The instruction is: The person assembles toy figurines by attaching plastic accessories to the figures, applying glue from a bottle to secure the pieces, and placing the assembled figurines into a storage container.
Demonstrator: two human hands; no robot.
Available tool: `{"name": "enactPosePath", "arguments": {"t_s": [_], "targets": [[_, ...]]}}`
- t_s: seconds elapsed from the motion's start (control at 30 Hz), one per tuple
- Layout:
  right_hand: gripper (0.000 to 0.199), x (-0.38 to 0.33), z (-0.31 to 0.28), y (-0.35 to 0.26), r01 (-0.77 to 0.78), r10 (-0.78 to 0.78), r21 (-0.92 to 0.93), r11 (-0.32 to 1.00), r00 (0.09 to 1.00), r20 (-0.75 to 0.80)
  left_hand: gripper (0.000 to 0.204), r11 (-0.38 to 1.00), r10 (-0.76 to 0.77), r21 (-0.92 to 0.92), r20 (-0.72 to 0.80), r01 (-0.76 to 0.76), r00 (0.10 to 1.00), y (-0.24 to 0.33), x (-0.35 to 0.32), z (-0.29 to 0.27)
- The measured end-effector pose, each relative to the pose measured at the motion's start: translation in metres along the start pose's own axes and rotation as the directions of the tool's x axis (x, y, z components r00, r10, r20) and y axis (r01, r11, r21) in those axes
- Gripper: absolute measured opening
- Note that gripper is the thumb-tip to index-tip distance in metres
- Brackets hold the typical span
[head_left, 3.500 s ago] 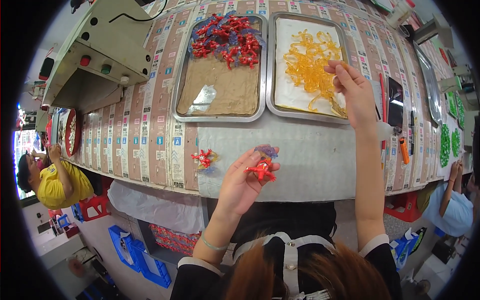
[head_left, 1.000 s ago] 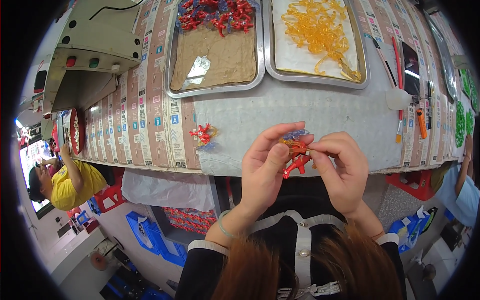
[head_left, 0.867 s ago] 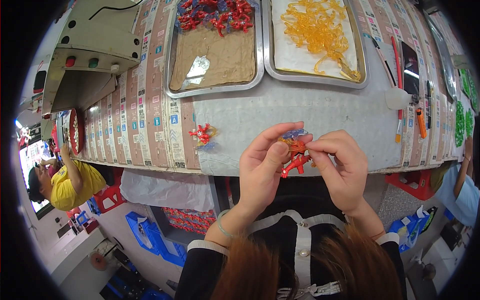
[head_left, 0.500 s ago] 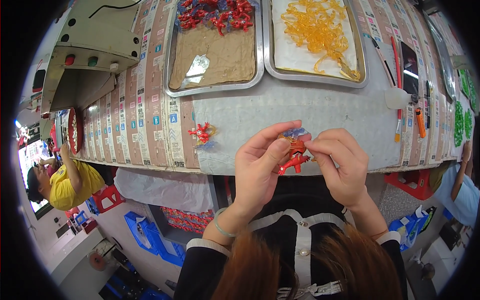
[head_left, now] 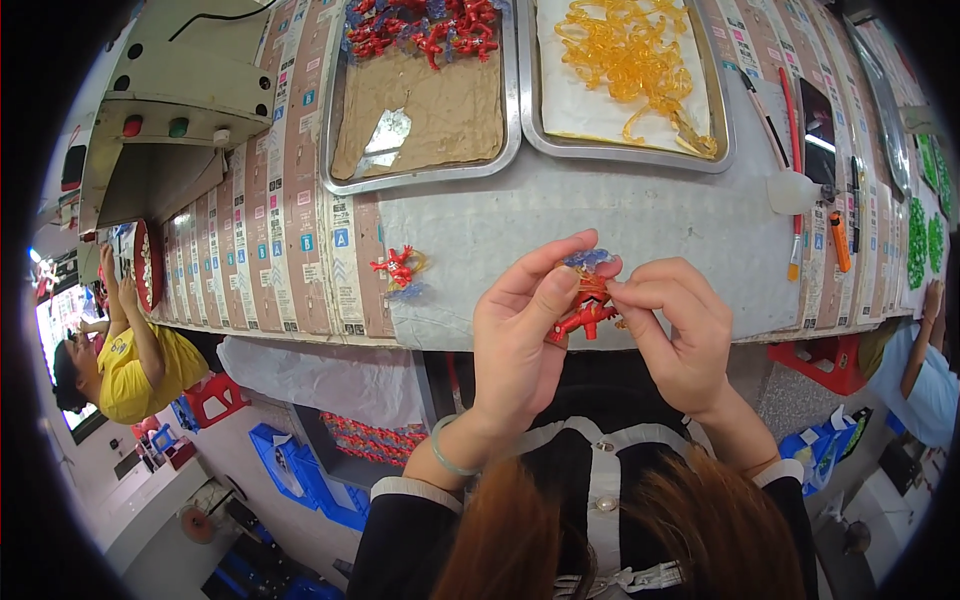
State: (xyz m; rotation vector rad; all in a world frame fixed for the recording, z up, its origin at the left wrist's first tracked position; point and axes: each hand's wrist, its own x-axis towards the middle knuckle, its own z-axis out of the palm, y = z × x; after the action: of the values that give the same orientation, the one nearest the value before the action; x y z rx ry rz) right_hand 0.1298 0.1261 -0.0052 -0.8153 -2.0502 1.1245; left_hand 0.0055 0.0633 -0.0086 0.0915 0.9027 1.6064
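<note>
My left hand (head_left: 520, 340) and my right hand (head_left: 675, 335) meet over the table's near edge, both pinching one small red plastic figure (head_left: 585, 312) with a blue part on top. The left thumb and fingers hold its left side; the right fingertips press on its right side. A second small red figure (head_left: 399, 270) with blue and yellow bits lies on the grey mat (head_left: 650, 220) to the left of my hands.
Two metal trays stand at the back: the left tray (head_left: 420, 175) holds brown paper and several red pieces (head_left: 425, 25), the right tray (head_left: 620, 150) several orange-yellow loops (head_left: 625, 55). Brushes and pens (head_left: 795, 190) lie at right. A grey machine (head_left: 170, 110) stands at left. Other people sit at both sides.
My right hand has come back from the orange tray to meet the left hand at the red figure. Over the last second the figure only turned slightly between the fingers.
</note>
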Motion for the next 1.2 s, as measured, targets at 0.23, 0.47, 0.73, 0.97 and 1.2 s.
{"name": "enactPosePath", "arguments": {"t_s": [0.23, 0.47, 0.73, 0.97, 1.2], "targets": [[0.014, -0.001, 0.001, 0.006, -0.074, 0.074, 0.093, 0.993, 0.997, 0.006, 0.028, 0.999, -0.04, -0.005, 0.024, 0.04, 0.999, -0.002, 0.004, -0.001], [0.014, 0.001, -0.003, 0.014, -0.045, 0.042, 0.059, 0.997, 0.998, 0.05, 0.03, 0.998, -0.038, 0.04, -0.011, 0.038, 0.999, -0.007, 0.007, 0.002], [0.033, -0.001, 0.007, 0.014, -0.046, 0.049, -0.126, 0.991, 0.999, 0.02, 0.025, 0.986, -0.128, -0.119, -0.062, 0.12, 0.99, -0.011, 0.011, 0.001], [0.037, -0.003, 0.008, 0.024, 0.184, -0.194, -0.287, 0.94, 0.981, -0.006, 0.022, 0.978, -0.177, -0.119, -0.044, 0.171, 0.983, -0.012, 0.011, -0.004], [0.037, -0.008, 0.011, 0.033, 0.316, -0.346, -0.319, 0.894, 0.937, -0.041, 0.023, 0.962, -0.216, -0.151, 0.094, 0.228, 0.972, -0.01, 0.012, -0.011]]}}
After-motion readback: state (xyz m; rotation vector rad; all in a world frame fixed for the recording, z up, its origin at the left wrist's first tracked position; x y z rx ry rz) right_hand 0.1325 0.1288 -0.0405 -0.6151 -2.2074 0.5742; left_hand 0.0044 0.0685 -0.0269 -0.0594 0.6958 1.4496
